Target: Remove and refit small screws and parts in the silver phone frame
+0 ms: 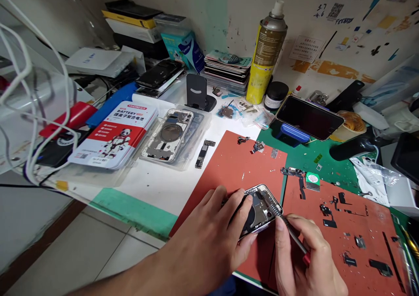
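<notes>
- Head view: an opened phone housing [262, 215] is resting on the red mat [212, 178], at the near centre of the bench.
- The left hand [221, 226] is holding it down; its fingers are spreading across the top, with the thumb pressing at the near edge.
- The right hand [309, 248] is gripping a metal-shafted tool [296, 235], thumb and index finger clamping on it, its far end meeting the housing's right side; the exact tip contact is too small to tell.
- Just beyond the housing, to the right, a flex cable [301, 187] is lying beside a small green-and-white square [313, 181].
- Small black parts [329, 222] are lying scattered farther right.
- Left of the mat, a narrow circuit board [203, 154] is lying near a second phone housing [172, 132] and a battery box [114, 134].
- At the far right, a dark-screened phone [310, 117] is leaning on a blue stand [292, 134].
- A yellow spray can [266, 56] is standing upright beside a black jar [276, 96].
</notes>
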Demonstrator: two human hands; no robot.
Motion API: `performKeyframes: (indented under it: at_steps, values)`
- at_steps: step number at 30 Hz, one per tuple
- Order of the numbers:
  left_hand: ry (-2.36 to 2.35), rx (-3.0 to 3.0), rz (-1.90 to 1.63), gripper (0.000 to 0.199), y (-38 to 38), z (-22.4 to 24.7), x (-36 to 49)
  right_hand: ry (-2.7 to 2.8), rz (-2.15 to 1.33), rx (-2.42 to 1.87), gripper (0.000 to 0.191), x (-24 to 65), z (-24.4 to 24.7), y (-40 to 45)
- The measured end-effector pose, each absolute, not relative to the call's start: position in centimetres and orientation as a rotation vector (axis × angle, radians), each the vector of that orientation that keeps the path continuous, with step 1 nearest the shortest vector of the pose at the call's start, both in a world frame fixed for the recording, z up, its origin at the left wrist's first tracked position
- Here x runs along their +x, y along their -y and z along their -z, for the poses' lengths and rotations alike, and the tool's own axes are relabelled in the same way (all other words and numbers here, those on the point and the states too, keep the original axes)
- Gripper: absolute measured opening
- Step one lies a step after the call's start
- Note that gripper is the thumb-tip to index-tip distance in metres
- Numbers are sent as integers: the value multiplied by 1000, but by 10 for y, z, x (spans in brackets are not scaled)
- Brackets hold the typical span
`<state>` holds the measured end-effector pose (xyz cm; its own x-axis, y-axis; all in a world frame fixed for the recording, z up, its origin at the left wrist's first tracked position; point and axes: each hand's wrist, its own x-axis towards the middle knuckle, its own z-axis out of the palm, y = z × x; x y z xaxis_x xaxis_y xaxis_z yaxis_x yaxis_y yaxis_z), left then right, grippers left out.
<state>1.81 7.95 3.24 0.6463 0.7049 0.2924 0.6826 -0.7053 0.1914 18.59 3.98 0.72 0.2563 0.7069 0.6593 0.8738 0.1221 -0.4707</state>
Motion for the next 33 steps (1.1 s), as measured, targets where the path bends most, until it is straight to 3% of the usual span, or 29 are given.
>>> performKeyframes:
  at_steps: [33]
  values:
    - [-1157,2800,-588,41,-77,-22,14,1553,382,-1603,14,188,-6,-47]
